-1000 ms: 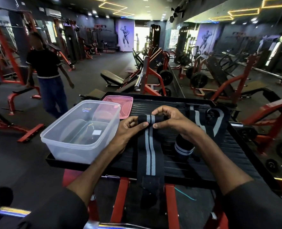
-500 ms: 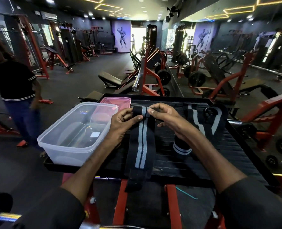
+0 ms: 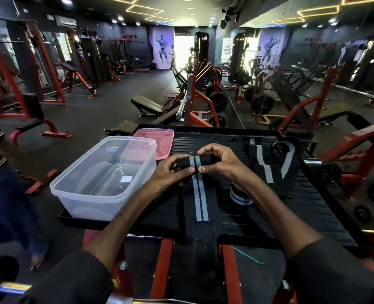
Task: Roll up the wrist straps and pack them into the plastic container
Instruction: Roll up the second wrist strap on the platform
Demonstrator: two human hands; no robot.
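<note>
Both hands grip the woven black strap (image 3: 198, 194) with its grey stripes: left hand (image 3: 170, 172) and right hand (image 3: 222, 162) pinch the rolled end, tail trailing off the ribbed black tray (image 3: 313, 207). Clear plastic container (image 3: 103, 178) sits left, pink lid (image 3: 157, 141) behind, loose straps (image 3: 267, 159) right. Roll looks thicker than a second ago

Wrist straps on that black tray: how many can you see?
3, maybe more: one strap being rolled by both hands, a rolled strap beside the right wrist, and a loose pile at right, possibly several.
</note>
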